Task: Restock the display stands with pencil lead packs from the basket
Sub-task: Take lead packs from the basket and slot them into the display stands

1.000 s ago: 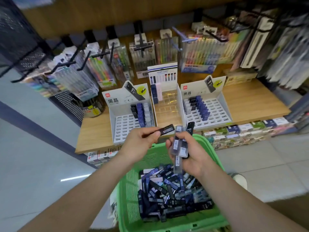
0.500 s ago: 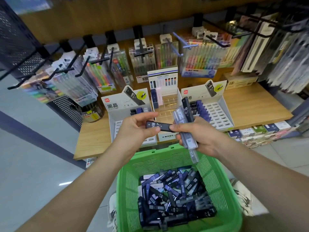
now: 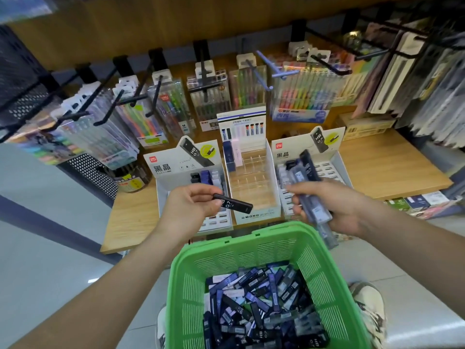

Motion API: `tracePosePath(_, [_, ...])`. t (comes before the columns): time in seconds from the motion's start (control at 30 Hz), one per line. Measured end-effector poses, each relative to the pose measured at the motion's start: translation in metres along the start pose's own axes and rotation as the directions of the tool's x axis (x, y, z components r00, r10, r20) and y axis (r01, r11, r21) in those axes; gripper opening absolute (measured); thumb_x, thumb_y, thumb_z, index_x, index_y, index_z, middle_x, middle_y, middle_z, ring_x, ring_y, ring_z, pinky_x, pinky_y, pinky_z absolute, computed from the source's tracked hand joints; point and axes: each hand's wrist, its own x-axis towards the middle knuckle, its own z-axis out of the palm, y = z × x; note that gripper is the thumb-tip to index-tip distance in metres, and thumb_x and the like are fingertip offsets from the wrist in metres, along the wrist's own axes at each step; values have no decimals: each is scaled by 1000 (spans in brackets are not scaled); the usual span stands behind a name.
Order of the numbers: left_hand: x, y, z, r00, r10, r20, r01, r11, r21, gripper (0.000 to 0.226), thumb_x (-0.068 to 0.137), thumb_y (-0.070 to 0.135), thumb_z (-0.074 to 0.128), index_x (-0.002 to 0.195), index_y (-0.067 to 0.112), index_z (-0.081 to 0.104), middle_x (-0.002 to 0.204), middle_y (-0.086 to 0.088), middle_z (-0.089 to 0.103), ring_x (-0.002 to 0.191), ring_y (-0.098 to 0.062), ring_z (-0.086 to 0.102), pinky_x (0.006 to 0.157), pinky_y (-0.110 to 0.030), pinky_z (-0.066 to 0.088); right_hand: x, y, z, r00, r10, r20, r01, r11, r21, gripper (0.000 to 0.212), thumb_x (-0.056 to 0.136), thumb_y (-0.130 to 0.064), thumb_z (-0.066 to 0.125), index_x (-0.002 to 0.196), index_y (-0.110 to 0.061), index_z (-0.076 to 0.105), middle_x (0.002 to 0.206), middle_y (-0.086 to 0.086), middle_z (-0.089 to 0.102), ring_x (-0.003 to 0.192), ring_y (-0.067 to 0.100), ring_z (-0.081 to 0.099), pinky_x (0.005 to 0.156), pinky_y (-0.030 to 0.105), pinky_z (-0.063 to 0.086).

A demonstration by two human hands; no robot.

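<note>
Head view, left hand (image 3: 186, 210) pinching black pack (image 3: 232, 203)

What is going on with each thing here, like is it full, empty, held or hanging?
Green basket: about half full of loose lead packs.
Black HB 0.7 pack: pinched in left hand, lying sideways.
Bundle of packs: gripped in right hand.
Left display stand: few packs at the back, front slots empty.
Middle clear MONO stand: nearly empty.
Right display stand: partly stocked, partly hidden.
Pen packs: hanging on hooks.
</note>
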Motion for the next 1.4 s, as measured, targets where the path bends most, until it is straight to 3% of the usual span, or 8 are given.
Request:
tracePosePath(0.33, [64, 24, 102, 962, 261, 77, -272, 903, 333, 17, 82, 9, 73, 95, 20, 76, 83, 9, 71, 77, -10, 66, 75, -19, 53, 15, -22, -61, 984, -10, -177, 81, 915, 396, 14, 89, -18, 67, 83, -11, 56, 56, 3, 53, 42, 12, 52, 39, 20, 45])
tracePosePath(0.47, [91, 26, 149, 917, 380, 124, -388, 769, 507, 20, 82, 14, 74, 101, 19, 75, 95, 5, 72, 85, -7, 63, 85, -22, 48, 16, -27, -70, 982, -13, -189, 99, 886, 454, 13, 90, -15, 66, 81, -11, 56, 54, 5, 53, 41, 12, 51, 38, 20, 44])
tracePosePath(0.63, [116, 17, 177, 890, 403, 214, -429, 579, 693, 17, 82, 19, 74, 99, 21, 72, 94, 2, 71, 81, -11, 60, 74, -24, 46, 14, -29, -83, 975, -17, -223, 128, 861, 493, 11, 90, -14, 67, 85, -12, 57, 56, 4, 51, 39, 12, 51, 38, 20, 44])
tracePosePath(0.93, [128, -2, 186, 824, 415, 387, -542, 372, 754, 22, 90, 19, 63, 110, 21, 72, 108, -1, 71, 97, -19, 63, 88, -31, 49, 10, -31, -80, 973, -29, -230, 149, 839, 523, 12, 90, -14, 67, 83, -9, 58, 51, 5, 53, 40, 12, 50, 39, 19, 44])
tracePosePath(1.1, [133, -6, 196, 779, 417, 468, -566, 145, 812, 25, 92, 9, 57, 109, 20, 71, 103, -2, 66, 99, -22, 56, 82, -31, 48, 8, -31, -81, 976, -26, -216, 142, 829, 541, 12, 89, -12, 68, 84, -8, 58, 58, 5, 55, 45, 13, 53, 41, 20, 47])
tracePosePath(1.27, [112, 0, 198, 845, 425, 325, -483, 343, 806, 18, 93, 13, 56, 106, 17, 69, 100, -1, 69, 89, -19, 63, 79, -33, 52, 8, -31, -80, 972, -38, -234, 165, 817, 553, 8, 89, -12, 68, 89, -7, 61, 62, 6, 60, 46, 12, 56, 43, 20, 49])
tracePosePath(1.33, [86, 8, 196, 911, 364, 191, -400, 672, 624, 14, 93, 20, 59, 98, 17, 72, 87, 9, 70, 75, -10, 63, 69, -24, 49, 10, -30, -79, 967, -48, -252, 185, 811, 556, 8, 90, -12, 68, 89, -6, 62, 63, 6, 61, 46, 13, 57, 44, 21, 50])
tracePosePath(1.4, [47, 16, 194, 972, 125, 198, -157, 975, 155, 17, 93, 28, 59, 96, 16, 72, 77, 4, 72, 64, -8, 63, 59, -21, 50, 11, -30, -77, 958, -59, -280, 212, 804, 556, 8, 89, -11, 68, 88, -6, 63, 65, 6, 62, 47, 13, 58, 46, 22, 51])
